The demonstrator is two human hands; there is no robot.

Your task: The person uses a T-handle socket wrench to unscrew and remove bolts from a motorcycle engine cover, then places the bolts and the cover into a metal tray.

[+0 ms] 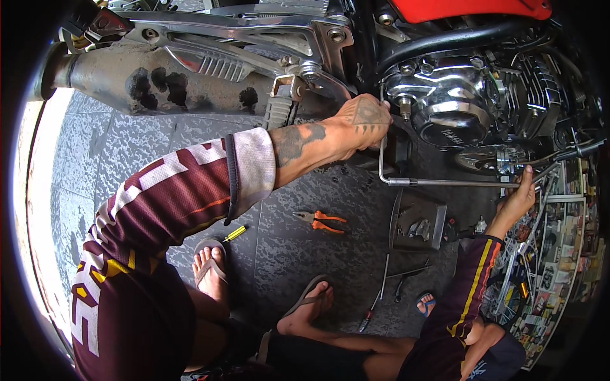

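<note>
An L-shaped metal wrench (457, 183) spans both hands beside the motorcycle engine (451, 111). My left hand (368, 120) is closed round its upright short arm, close to the engine's lower left side. The wrench's upper end is mostly hidden by that hand and the engine parts. Out to the right, my right hand (520, 198) grips the end of the long straight arm. A collar shows near the bend. Left of my left hand are the ribbed rubber footpeg (279, 111) and the stained exhaust muffler (152, 79).
Orange-handled pliers (323, 221) and a yellow tool (235, 233) lie on the dark tiled floor. Below the wrench sits a dark tray (416, 222) with small parts. A screwdriver (366, 317) lies nearer. Another person's sandalled foot (426, 303) and a display case (559, 254) are at right.
</note>
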